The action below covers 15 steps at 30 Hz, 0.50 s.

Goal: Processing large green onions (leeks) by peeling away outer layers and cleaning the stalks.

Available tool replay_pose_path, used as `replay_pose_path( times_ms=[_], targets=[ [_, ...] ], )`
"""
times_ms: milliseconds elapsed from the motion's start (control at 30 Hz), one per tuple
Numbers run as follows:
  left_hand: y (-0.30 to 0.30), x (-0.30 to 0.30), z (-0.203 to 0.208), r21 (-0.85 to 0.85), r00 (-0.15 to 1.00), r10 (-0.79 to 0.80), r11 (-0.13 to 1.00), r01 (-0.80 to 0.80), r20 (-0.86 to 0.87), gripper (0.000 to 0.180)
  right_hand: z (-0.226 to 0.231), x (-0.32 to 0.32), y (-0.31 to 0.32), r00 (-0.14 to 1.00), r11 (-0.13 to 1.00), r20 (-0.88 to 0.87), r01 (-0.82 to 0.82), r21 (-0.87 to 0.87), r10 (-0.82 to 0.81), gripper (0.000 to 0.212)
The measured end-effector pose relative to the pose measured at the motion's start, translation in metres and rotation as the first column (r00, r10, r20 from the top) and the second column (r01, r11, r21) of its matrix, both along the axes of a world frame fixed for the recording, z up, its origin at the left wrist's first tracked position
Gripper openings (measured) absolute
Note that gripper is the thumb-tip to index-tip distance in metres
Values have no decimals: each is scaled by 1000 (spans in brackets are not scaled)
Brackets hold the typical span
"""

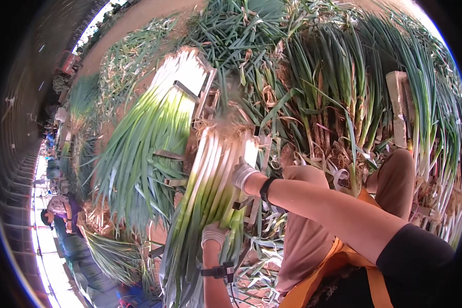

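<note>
Grip unclear — left hand [214,235] sits on the green part of the leek bundle [203,185], right hand [243,173] on its pale shanks; can't tell if either is closed. Bundle lies on a rack at the wearer's left knee, roots attached. Looks mid-job: white-ended stack [149,115] to the left seems done — shaggy, brown-skinned leeks [339,77] to the right look untouched, plenty left.

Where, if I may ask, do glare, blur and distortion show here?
Head view: glare washes out the white stalks at upper left; head view: a hazy smudge blurs the middle bundle near its roots; head view: fisheye distortion bends the outer scene, with dark corners.
</note>
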State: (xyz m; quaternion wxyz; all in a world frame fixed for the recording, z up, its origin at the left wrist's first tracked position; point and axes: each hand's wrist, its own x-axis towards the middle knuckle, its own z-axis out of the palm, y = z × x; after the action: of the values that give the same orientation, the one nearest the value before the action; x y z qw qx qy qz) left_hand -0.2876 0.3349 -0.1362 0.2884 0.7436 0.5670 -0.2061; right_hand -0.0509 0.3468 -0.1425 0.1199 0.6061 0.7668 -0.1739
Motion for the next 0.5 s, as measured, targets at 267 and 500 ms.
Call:
replay_pose_path(
  times_ms=[267,500],
  targets=[
    [4,-15,-19,-45,988,133,991,-130,76,39,-20,5,13,997,998,-76,-34,-47,30,23],
    [11,-20,-36,-67,969,214,976,-207,121,37,-22,-6,22,995,993,-39,-94,-67,92,22]
  ],
)
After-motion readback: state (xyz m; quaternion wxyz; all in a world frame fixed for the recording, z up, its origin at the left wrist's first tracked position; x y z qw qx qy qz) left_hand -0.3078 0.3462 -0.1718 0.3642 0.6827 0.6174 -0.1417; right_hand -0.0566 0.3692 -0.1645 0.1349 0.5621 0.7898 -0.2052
